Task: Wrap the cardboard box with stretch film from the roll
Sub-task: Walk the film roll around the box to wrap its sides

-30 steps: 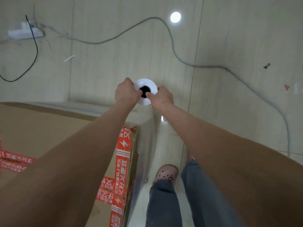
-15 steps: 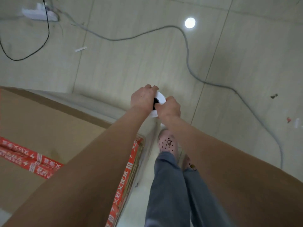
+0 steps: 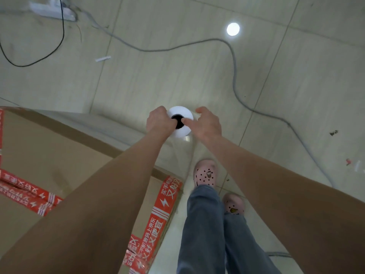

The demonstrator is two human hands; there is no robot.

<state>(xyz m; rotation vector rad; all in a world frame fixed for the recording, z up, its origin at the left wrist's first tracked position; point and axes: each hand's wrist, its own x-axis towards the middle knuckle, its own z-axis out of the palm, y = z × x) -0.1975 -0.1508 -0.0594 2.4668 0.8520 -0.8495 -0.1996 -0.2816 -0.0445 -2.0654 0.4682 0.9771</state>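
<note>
I look down the end of the white stretch film roll (image 3: 184, 131), its black core facing me, held upright past the corner of the cardboard box (image 3: 49, 147). The box carries red printed tape. My left hand (image 3: 158, 121) grips the roll's left side. On the right, my right hand (image 3: 207, 125) has its thumb at the core's edge and its fingers curved round the roll's side. Clear film (image 3: 118, 123) stretches from the roll along the box's far side.
My feet in pink clogs (image 3: 205, 173) stand on the tiled floor just right of the box corner. A grey cable (image 3: 235, 76) snakes across the floor ahead. A white power strip (image 3: 52, 8) and black cord (image 3: 62, 32) lie far left, with a paper scrap (image 3: 102, 58).
I have stepped along the box; more of its top shows. The roll stays between both hands, and my right hand's fingers have spread wider round it.
</note>
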